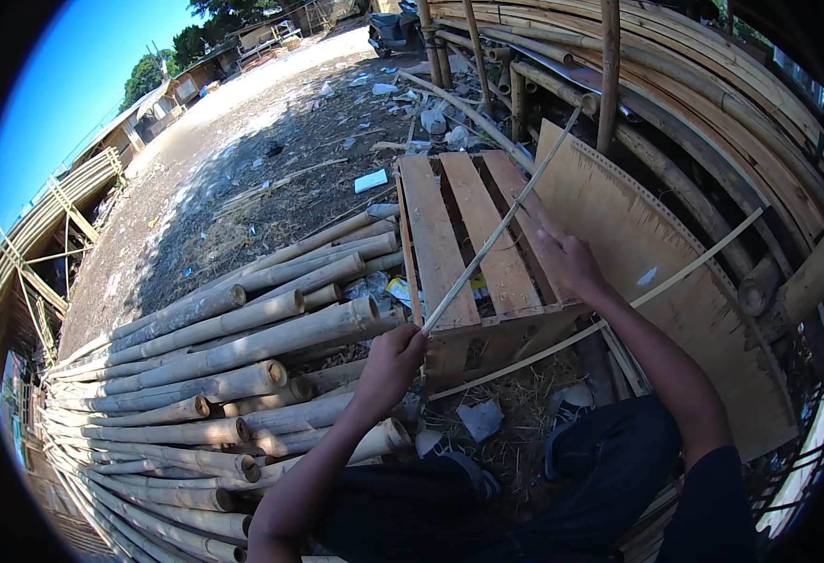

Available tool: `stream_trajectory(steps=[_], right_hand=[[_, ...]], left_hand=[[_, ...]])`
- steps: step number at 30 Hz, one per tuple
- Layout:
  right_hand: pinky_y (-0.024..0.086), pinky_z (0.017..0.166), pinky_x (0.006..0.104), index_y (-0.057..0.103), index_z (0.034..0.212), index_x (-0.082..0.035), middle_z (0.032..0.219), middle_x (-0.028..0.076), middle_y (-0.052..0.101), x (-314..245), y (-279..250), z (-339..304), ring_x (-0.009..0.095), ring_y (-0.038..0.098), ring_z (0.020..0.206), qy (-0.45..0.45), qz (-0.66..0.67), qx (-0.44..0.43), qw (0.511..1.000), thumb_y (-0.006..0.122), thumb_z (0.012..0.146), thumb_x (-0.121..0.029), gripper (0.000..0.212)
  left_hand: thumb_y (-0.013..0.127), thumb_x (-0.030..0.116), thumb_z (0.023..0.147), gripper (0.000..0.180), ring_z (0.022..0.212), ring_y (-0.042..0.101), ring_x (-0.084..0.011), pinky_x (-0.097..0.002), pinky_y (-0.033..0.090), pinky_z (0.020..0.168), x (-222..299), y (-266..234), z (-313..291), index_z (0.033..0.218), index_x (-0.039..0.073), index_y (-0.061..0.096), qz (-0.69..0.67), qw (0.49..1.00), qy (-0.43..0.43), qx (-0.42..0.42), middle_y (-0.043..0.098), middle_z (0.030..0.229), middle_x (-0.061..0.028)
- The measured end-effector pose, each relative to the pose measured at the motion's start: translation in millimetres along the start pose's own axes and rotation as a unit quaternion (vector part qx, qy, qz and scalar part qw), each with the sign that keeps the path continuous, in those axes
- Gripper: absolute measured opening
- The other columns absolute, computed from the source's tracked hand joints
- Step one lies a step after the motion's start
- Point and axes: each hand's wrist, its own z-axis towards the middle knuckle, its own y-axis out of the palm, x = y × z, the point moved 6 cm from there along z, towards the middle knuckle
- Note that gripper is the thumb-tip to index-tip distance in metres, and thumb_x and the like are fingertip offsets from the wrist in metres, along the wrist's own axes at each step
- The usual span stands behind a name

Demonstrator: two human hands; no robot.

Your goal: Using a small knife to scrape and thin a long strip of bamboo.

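In the head view, the left hand has its fingers closed around the near end of 1 long pale strip, which slants away over the slatted wooden crate and out past its far right corner. The right hand is over the right side of the crate, just beside the strip, with its fingers curled; I cannot tell whether they hold anything or touch the strip. The step in hand looks like steadying that strip with 1 hand while the other works or feels alongside it. From this pose, the next move seems to call for a firm left grip, so the long free end does not swing, and for the right fingers to stay lined up with the narrow strip. A second strip passes beneath the right forearm and crosses in front of a brown board at the right, so a wide sweep of that arm could catch it. Bamboo poles lie stacked at the left, their cut ends near the crate.
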Motion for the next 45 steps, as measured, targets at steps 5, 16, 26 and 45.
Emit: stream_trajectory(steps=[5, 16, 26, 45], right_hand=[[0.044, 0.056, 0.0448, 0.056, 0.064, 0.003, 0.052, 0.020, 0.052, -91.7, 53.3, -53.8, 0.037, 0.059, 0.055, -0.124, 0.031, -0.199, 0.972, 0.043, 0.096, -0.049, 0.063], [0.043, 0.054, 0.0450, 0.060, 0.068, 0.001, 0.051, 0.018, 0.050, -65.7, 8.9, -11.7, 0.037, 0.055, 0.052, -0.123, 0.032, -0.023, 0.992, 0.044, 0.098, -0.044, 0.057], [0.043, 0.053, 0.0457, 0.061, 0.069, 0.000, 0.054, 0.019, 0.053, -107.4, 37.0, -43.2, 0.037, 0.055, 0.053, -0.365, -0.038, -0.122, 0.922, 0.050, 0.093, -0.046, 0.054], [0.042, 0.056, 0.0444, 0.051, 0.062, 0.008, 0.049, 0.022, 0.048, -44.0, 55.0, -23.2, 0.038, 0.054, 0.051, -0.049, 0.090, -0.138, 0.985, 0.042, 0.097, -0.048, 0.067]], left_hand=[[0.049, 0.024, 0.095, 0.035, 0.054, 0.055, -0.0240, -0.0393, 0.042, 0.056, 6.9, -1.5, -4.6, 0.081, -0.007, 0.058, -0.015, 1.000, 0.000, 0.004, 0.055, 0.061, -0.0158], [0.049, 0.023, 0.096, 0.031, 0.052, 0.044, -0.0081, -0.0280, 0.037, 0.049, 14.4, -15.5, -10.4, 0.083, -0.003, 0.057, 0.003, 0.999, 0.035, 0.020, 0.049, 0.060, -0.0020], [0.049, 0.025, 0.096, 0.033, 0.054, 0.045, -0.0105, -0.0308, 0.039, 0.053, 18.5, -24.1, -10.2, 0.080, -0.004, 0.055, 0.004, 0.996, 0.065, 0.055, 0.049, 0.058, -0.0041], [0.049, 0.026, 0.095, 0.037, 0.055, 0.049, -0.0135, -0.0332, 0.041, 0.055, 1.8, -4.1, -8.0, 0.079, -0.005, 0.057, 0.029, 0.999, 0.042, 0.013, 0.054, 0.060, -0.0086]])
